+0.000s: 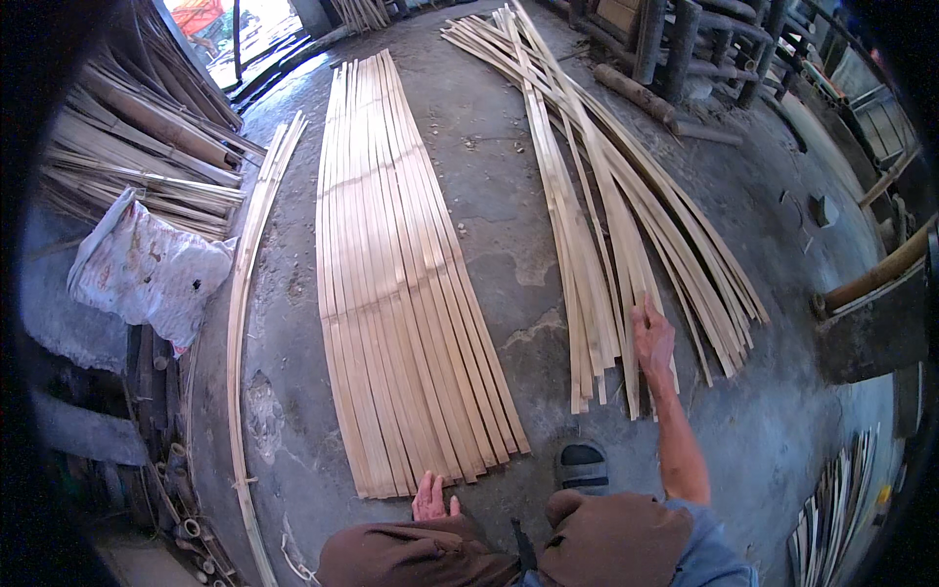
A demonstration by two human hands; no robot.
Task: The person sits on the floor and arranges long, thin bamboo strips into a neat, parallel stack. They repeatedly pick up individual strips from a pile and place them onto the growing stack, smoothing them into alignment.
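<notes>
Long, flat bamboo strips [391, 245] lie side by side on the floor before me, forming a wide mat-like row with dark bands across it. At the row's near edge is my left hand [429, 498], fingers stretched out and thumb apart, close to the strip ends. To the right, a looser, crossing pile of bamboo strips [675, 254] fans toward me. Over its near part reaches my right hand [652, 340], fingers closed on a bamboo strip [629, 269]. The palm side of that hand is hidden.
A narrow bundle of strips [252, 245] runs along the left. Beyond it are a dirty white sack [152, 264] and stacked split bamboo [147, 127]. Wooden posts [675, 44] stand at the far right, with a log [634, 93] beside them. A sandal [581, 465] shows near my knees.
</notes>
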